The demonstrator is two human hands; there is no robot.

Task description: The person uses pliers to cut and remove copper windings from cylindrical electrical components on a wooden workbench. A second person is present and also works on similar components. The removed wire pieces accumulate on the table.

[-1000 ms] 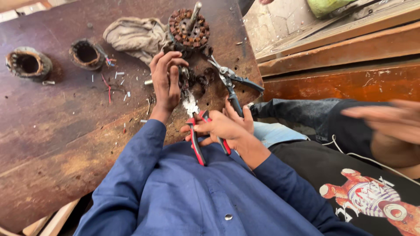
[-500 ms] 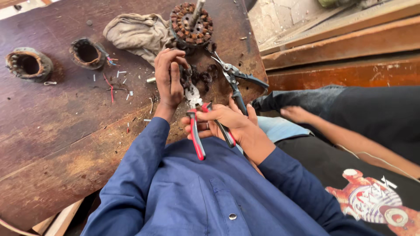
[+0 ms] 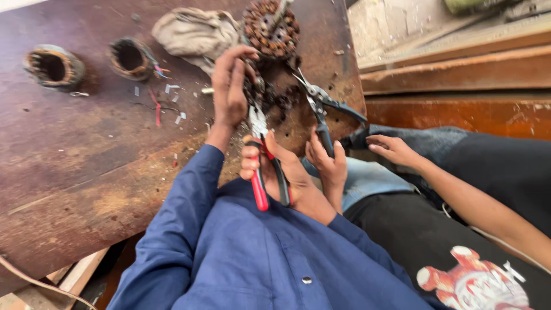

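Tangle of dark coil wire (image 3: 267,100) sits on the rusty table (image 3: 86,161), below the round stator (image 3: 270,26). I see left hand (image 3: 229,86) clamped around it; right hand (image 3: 272,169) closed on red-handled pliers (image 3: 261,155), nose at the wire. Co-worker's hand (image 3: 327,163) holds blue snips (image 3: 321,112) just beside

No packages, labels, signs or screens show anywhere on or around the bench.

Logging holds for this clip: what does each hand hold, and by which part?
Right hand holds pliers by the red handles; left hand grips dark wire.
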